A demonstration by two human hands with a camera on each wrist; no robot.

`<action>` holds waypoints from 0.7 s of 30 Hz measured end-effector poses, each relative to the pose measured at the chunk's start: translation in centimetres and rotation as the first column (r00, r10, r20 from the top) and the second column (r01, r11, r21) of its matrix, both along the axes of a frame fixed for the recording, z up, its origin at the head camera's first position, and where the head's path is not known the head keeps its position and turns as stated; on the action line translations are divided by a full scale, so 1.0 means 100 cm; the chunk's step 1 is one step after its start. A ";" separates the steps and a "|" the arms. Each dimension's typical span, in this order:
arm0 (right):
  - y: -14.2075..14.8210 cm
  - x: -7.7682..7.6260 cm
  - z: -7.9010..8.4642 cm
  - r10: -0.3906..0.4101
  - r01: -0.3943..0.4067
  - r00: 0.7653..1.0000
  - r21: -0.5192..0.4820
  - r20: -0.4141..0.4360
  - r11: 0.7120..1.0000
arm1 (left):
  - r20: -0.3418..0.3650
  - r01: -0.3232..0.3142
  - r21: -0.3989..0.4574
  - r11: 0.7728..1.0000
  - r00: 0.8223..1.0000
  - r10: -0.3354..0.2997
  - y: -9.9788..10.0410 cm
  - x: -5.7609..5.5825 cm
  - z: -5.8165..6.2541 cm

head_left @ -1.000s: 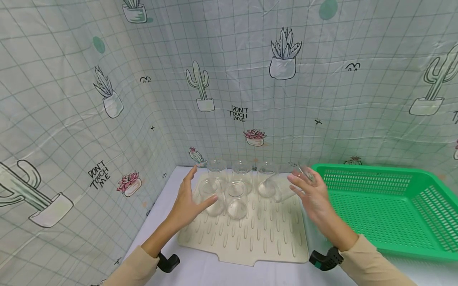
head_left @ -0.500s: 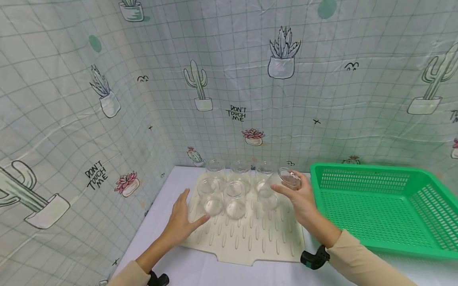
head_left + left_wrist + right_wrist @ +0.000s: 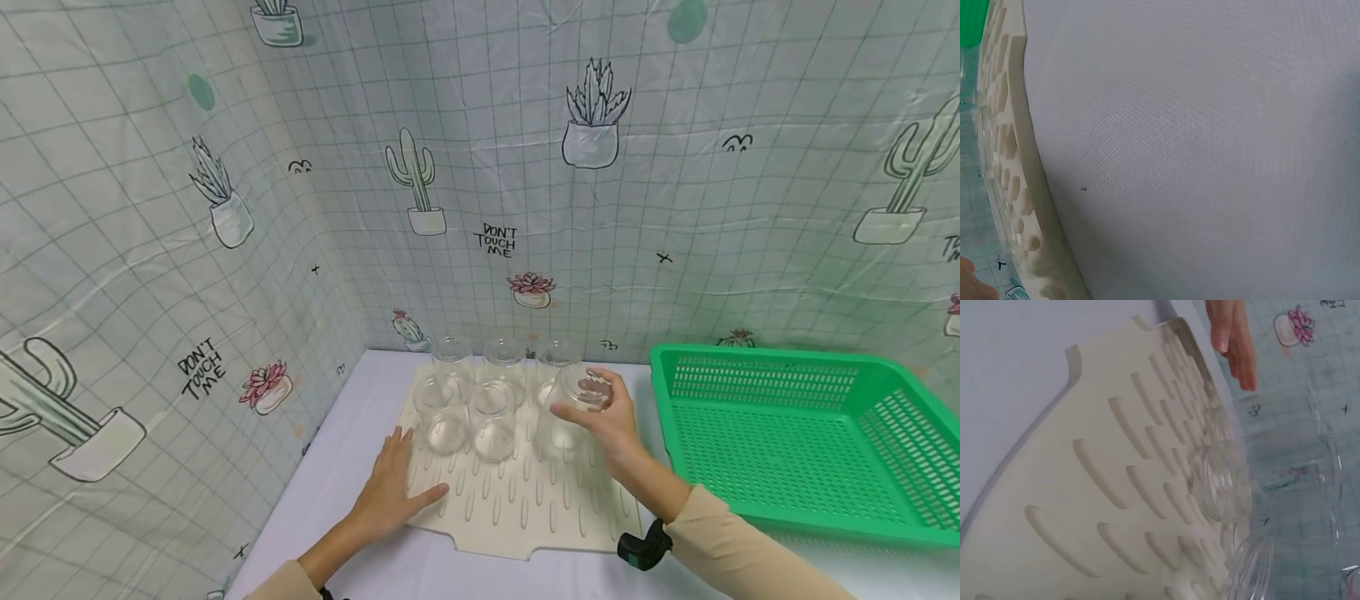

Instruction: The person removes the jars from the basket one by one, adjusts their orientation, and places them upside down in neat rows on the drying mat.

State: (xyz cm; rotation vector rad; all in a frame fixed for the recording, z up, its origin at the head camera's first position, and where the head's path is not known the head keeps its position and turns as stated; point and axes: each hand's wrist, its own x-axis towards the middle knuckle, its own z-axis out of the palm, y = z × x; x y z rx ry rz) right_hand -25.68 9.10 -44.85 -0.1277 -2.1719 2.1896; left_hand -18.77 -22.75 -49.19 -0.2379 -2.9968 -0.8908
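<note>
In the head view, my right hand [image 3: 611, 421] grips a clear glass cup [image 3: 558, 437] near its rim, with the thumb in front and fingers behind. The cup stands nearly upright over the right part of a beige ridged drying mat [image 3: 517, 521]. Its base shows low in the right wrist view, close over the ridges. Several like cups, among them a front one [image 3: 493, 429], stand upright in two rows to its left. My left hand [image 3: 386, 492] is spread at the mat's left edge, holding nothing. Only a bit of a hand [image 3: 975, 284] enters the left wrist view.
A green plastic basket [image 3: 750, 351] with slotted walls sits on the white-covered table [image 3: 337, 433] right of the mat. Behind and to the left hangs a grid-patterned cloth [image 3: 465, 142] with cactus drawings, close to the back row of cups.
My right hand has brought the cup leftward and down from beside the basket to the mat, turning it from tilted to nearly upright. The left hand has lowered from the cups to the mat's left edge.
</note>
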 end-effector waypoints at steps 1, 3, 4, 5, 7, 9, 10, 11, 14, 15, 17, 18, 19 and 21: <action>-0.001 0.000 -0.002 0.004 -0.004 1.000 0.009 0.005 1.000 | -0.001 0.005 -0.005 1.000 1.000 -0.005 0.000 0.000 -0.001; -0.002 0.001 -0.005 0.013 -0.013 1.000 0.018 0.012 1.000 | 0.001 0.013 -0.012 1.000 1.000 -0.013 0.000 0.001 -0.003; -0.002 0.002 -0.007 0.019 -0.019 1.000 0.030 0.017 0.999 | 0.003 0.015 -0.017 1.000 1.000 -0.015 0.000 0.001 -0.004; -0.003 0.002 -0.008 0.024 -0.025 0.999 0.038 0.021 0.999 | 0.007 0.014 -0.023 1.000 1.000 -0.014 0.000 0.002 -0.005; -0.004 0.003 -0.012 0.033 -0.034 0.999 0.051 0.025 0.998 | 0.021 0.017 -0.035 0.999 1.000 -0.017 0.000 0.002 -0.007; -0.004 0.003 -0.016 0.040 -0.041 0.999 0.055 0.019 0.998 | 0.030 0.021 -0.043 0.999 0.999 -0.019 0.001 0.002 -0.009; -0.005 0.003 -0.017 0.042 -0.042 0.999 0.061 0.017 0.997 | 0.031 0.023 -0.049 0.999 0.999 -0.022 0.001 0.002 -0.009; -0.005 0.003 -0.019 0.043 -0.044 0.999 0.064 0.014 0.997 | 0.033 0.026 -0.057 0.998 0.999 -0.024 0.002 0.002 -0.010; -0.006 0.002 -0.024 0.049 -0.049 0.999 0.093 0.003 0.994 | 0.031 0.033 -0.072 0.997 0.999 -0.031 0.003 0.002 -0.012; -0.006 0.002 -0.025 0.052 -0.052 0.999 0.104 0.002 0.993 | 0.034 0.034 -0.075 0.997 0.999 -0.031 0.003 0.002 -0.013; -0.007 0.002 -0.026 0.058 -0.057 0.998 0.127 -0.006 0.990 | 0.042 0.036 -0.079 0.996 0.999 -0.033 0.003 0.002 -0.014; -0.007 0.002 -0.027 0.063 -0.061 0.998 0.137 -0.012 0.989 | 0.046 0.037 -0.080 0.996 0.998 -0.033 0.003 0.002 -0.015; -0.008 0.002 -0.027 0.069 -0.066 0.997 0.143 -0.020 0.988 | 0.051 0.036 -0.082 0.996 0.998 -0.032 0.003 0.002 -0.015; -0.008 0.002 -0.027 0.079 -0.073 0.996 0.157 -0.031 0.985 | 0.061 0.036 -0.082 0.996 0.998 -0.031 0.003 0.003 -0.016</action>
